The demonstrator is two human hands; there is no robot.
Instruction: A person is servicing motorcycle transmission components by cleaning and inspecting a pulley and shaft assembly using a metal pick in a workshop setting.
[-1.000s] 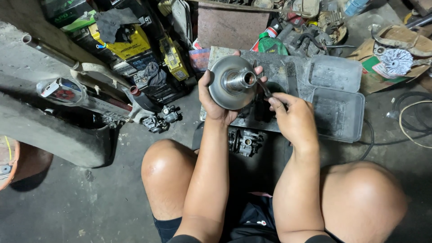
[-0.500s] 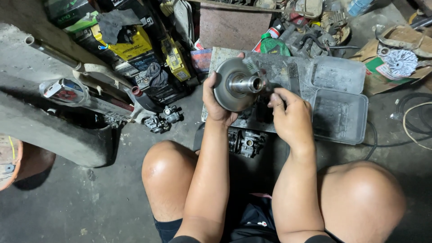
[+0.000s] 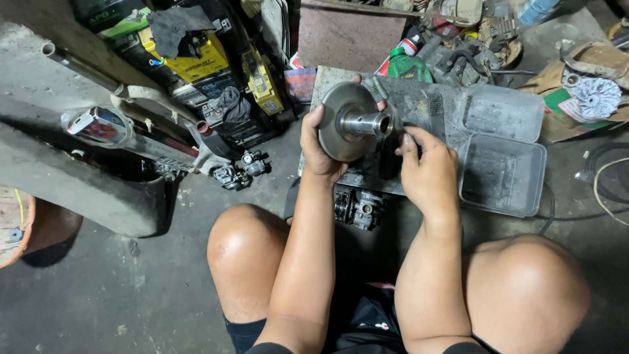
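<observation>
My left hand [image 3: 319,147] grips the rim of a round grey metal pulley disc [image 3: 342,124] with a shiny hollow shaft [image 3: 367,123] sticking out toward the right. My right hand [image 3: 429,170] is at the open end of that shaft, fingers curled; a thin dark tool may be pinched in them, but the fingers hide it. A brush with dark bristles [image 3: 435,115] lies just behind my right hand on a dirty metal plate [image 3: 367,180]. Both hands are held above my bare knees.
A grey plastic tub [image 3: 503,172] and its lid [image 3: 501,113] lie right of the plate. A carburettor [image 3: 359,208] sits on the floor between my knees, another [image 3: 244,169] to the left. Batteries, an exhaust pipe [image 3: 124,134] and a concrete block [image 3: 65,190] crowd the left.
The disc has turned so its shaft points more to the right. My right hand has moved up to the shaft's end.
</observation>
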